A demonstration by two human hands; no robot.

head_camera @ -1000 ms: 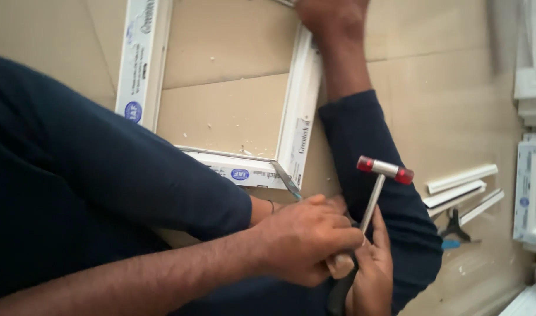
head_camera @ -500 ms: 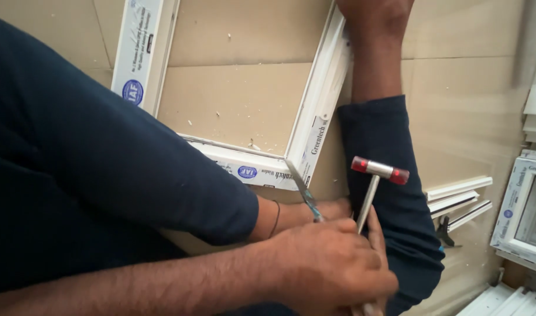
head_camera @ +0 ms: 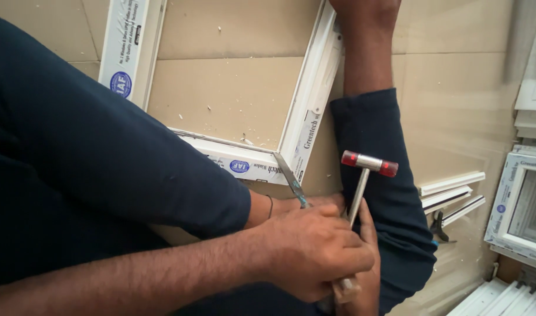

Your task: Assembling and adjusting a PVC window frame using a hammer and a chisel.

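Observation:
My right hand point(head_camera: 314, 251) grips the handle of a small hammer whose metal head with red caps point(head_camera: 370, 162) is raised just right of the frame. My left hand point(head_camera: 322, 202), with a thin band on its wrist, sits behind it holding a narrow chisel point(head_camera: 290, 180). The blade points at the mitred corner of a white window frame point(head_camera: 262, 167) lying on a tan board. Another person's hand point(head_camera: 367, 14) holds the frame's right rail at the top, and their dark-sleeved arm runs down the right side.
White profile strips point(head_camera: 449, 188) lie to the right with dark pliers point(head_camera: 437, 225) beside them. A finished white window unit point(head_camera: 519, 205) and stacked profiles point(head_camera: 502, 298) sit at the right edge. My dark sleeve fills the left of the view.
The view has shifted, so the frame corner sits further right and higher. My hands keep hold of the hammer and chisel. The hammer head has barely moved.

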